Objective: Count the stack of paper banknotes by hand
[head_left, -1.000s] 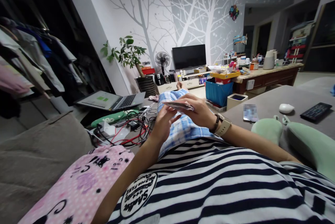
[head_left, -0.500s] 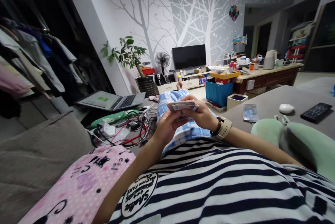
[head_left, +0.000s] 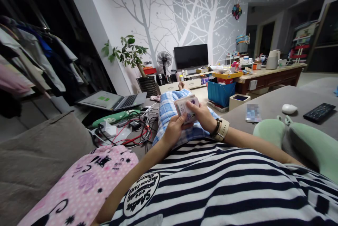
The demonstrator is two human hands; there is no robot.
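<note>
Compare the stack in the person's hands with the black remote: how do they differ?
The held stack is pale with printed figures, while the remote is black with buttons.
The held stack is gripped between the left hand and right hand; the remote lies untouched on the grey surface.
The held stack looks broader for its length; the remote is long and narrow.
Both are roughly rectangular.

Smooth paper cards (head_left: 188, 111), soft cloth trousers (head_left: 166, 111) beneath the cards, matt plastic remote (head_left: 319, 112) right of the cards, smooth television screen (head_left: 191, 56) beyond the cards
</note>
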